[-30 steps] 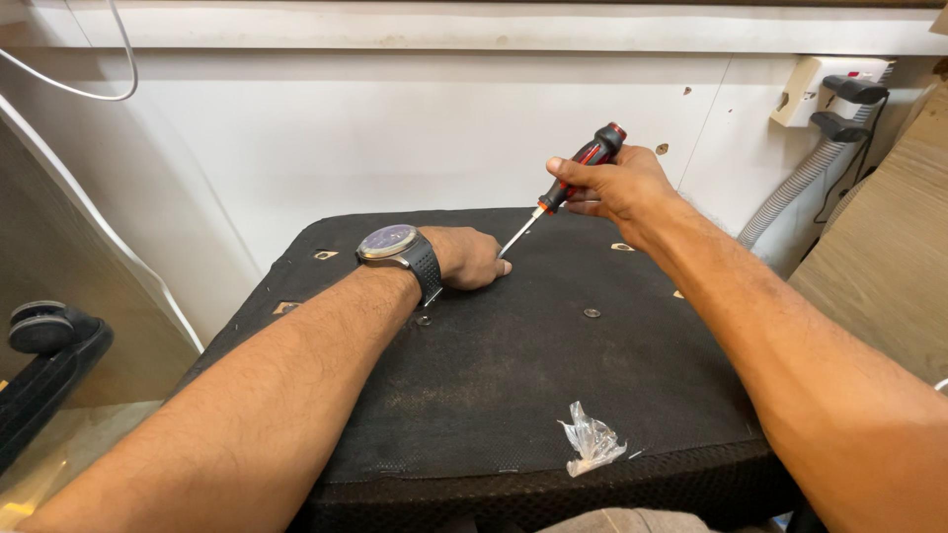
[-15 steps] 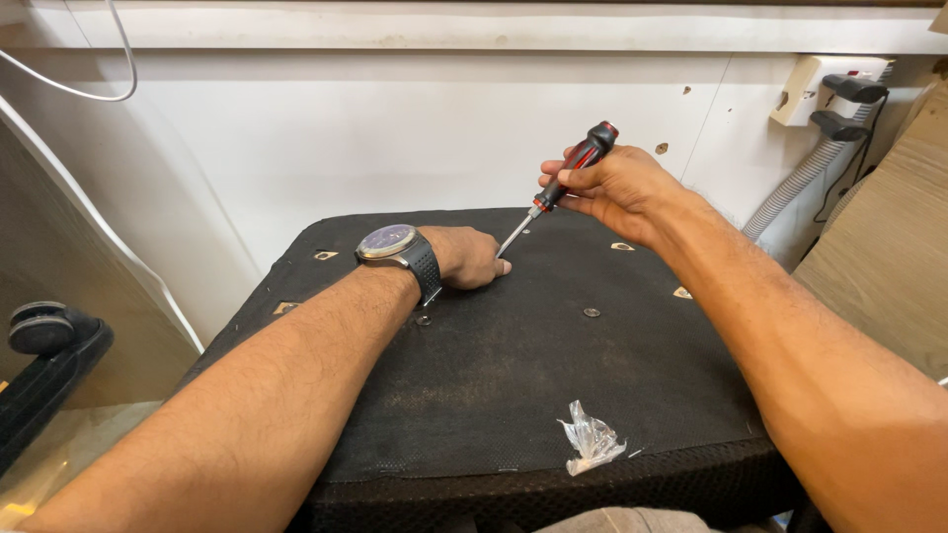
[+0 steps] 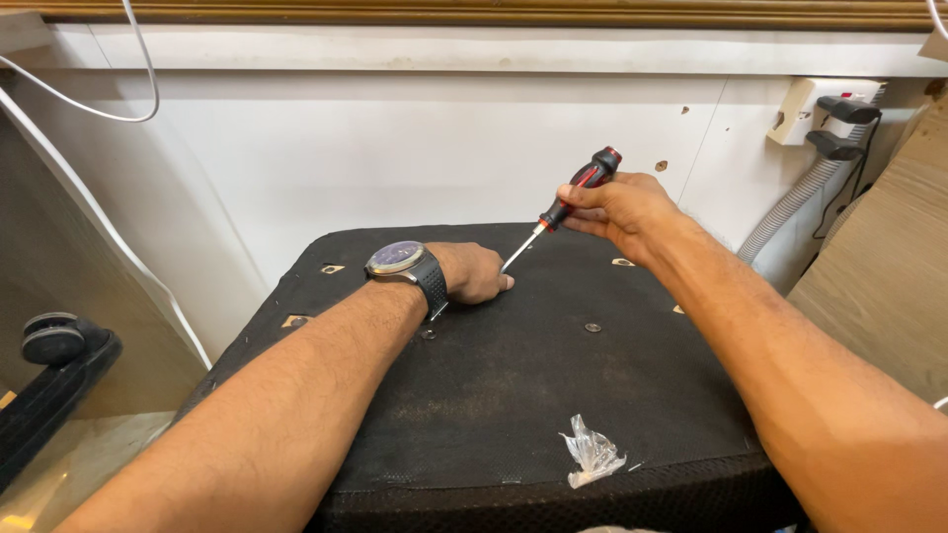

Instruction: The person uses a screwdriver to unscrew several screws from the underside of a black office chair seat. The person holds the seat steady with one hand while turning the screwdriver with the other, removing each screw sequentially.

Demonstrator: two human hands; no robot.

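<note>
Since a moment ago my head has tipped up a little: the whole scene sits lower in view and a wooden strip (image 3: 474, 12) now shows along the top of the wall. My hands have hardly shifted against the seat.

My right hand (image 3: 617, 209) grips the screwdriver (image 3: 565, 209) by its black and red handle, fingers wrapped round it. Its long axis runs on a slant: the handle end points up and to the right, towards the wall, and the thin metal shaft runs down and to the left, its tip meeting the black fabric underside of the chair seat (image 3: 513, 385) right by my left fingertips. The tool stands over the far middle of the seat.

My left hand (image 3: 472, 271), with a wristwatch (image 3: 405, 263) on the wrist, lies curled on the fabric, fingers bent in at the screwdriver's tip; whether they pinch anything I cannot tell.

Nearer me, a crumpled clear plastic bag (image 3: 591, 452) lies on the seat, well apart from both hands.
</note>
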